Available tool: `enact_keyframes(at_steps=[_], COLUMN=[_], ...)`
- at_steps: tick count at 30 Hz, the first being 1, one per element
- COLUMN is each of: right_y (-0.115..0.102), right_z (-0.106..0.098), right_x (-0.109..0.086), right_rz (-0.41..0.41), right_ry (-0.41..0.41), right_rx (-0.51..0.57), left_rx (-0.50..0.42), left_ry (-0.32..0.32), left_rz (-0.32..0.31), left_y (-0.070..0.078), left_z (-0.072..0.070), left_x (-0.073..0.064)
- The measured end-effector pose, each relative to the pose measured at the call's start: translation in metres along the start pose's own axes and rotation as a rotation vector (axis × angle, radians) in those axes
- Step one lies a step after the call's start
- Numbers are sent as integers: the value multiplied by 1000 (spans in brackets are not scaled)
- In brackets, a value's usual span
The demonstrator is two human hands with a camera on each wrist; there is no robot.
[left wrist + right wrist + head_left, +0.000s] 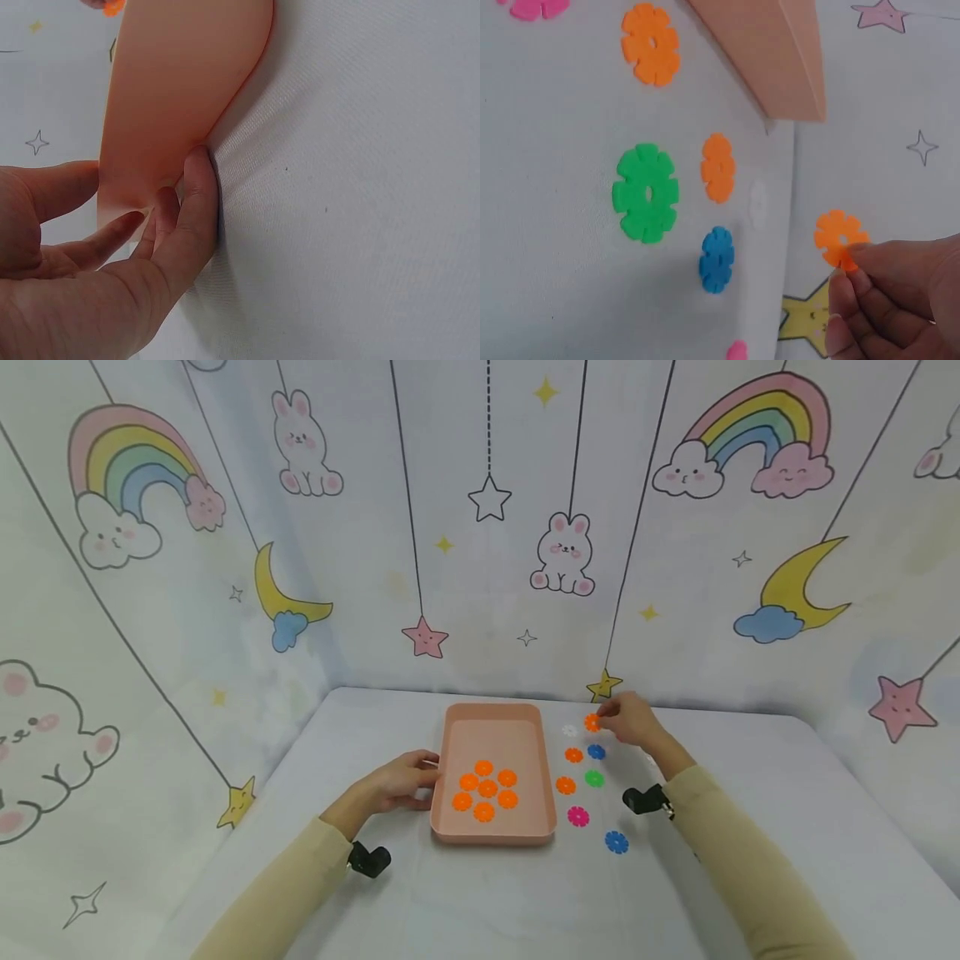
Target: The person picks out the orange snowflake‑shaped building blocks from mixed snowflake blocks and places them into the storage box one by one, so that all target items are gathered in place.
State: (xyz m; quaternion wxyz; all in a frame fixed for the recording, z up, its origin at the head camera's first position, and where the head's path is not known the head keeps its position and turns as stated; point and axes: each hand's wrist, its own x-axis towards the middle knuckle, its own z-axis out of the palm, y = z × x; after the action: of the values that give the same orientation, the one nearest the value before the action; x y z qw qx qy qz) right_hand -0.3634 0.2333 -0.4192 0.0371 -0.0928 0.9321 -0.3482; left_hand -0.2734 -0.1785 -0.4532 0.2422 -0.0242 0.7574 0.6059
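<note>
In the head view my right hand [630, 720] pinches an orange flower-shaped plastic disc [592, 722] between thumb and fingers, raised off the table in the right wrist view. Against the left outer wall of a peach tray [491, 837] rests my left hand [405, 781], its fingers loosely bent and spread along the wall in the left wrist view. Several orange discs [487, 788] lie inside the tray. Right of it lie more orange discs [566, 786], a green disc [646, 193], blue discs [617, 842], a white disc [569, 731] and a pink disc [578, 816].
A white cloth [480, 902] covers the table. Behind it hangs a pale backdrop [360, 543] printed with rabbits, stars, moons and rainbows. Small black wrist cameras [370, 860] sit at both sleeve cuffs. Part of another pink disc [737, 350] shows at the right wrist view's lower edge.
</note>
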Motion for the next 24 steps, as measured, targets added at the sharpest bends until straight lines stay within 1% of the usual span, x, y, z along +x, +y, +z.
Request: enact_keyframes(at_steps=[4, 8, 13, 21, 24], right_y=[-13, -28, -47, -69, -76], right_z=[3, 10, 26, 53, 61], right_x=[-6, -11, -12, -9, -8], right_rz=[-53, -100, -124, -127, -144], right_ry=[-7, -30, -77, -140, -158], right_rx=[6, 35, 73, 78, 86], left_rx=[3, 3, 2, 4, 2], left_ry=[0, 1, 2, -2, -2], left_rz=[2, 4, 5, 10, 10], left_y=[0, 0, -1, -2, -1], left_z=[0, 1, 0, 0, 0], left_x=[0, 0, 1, 1, 0])
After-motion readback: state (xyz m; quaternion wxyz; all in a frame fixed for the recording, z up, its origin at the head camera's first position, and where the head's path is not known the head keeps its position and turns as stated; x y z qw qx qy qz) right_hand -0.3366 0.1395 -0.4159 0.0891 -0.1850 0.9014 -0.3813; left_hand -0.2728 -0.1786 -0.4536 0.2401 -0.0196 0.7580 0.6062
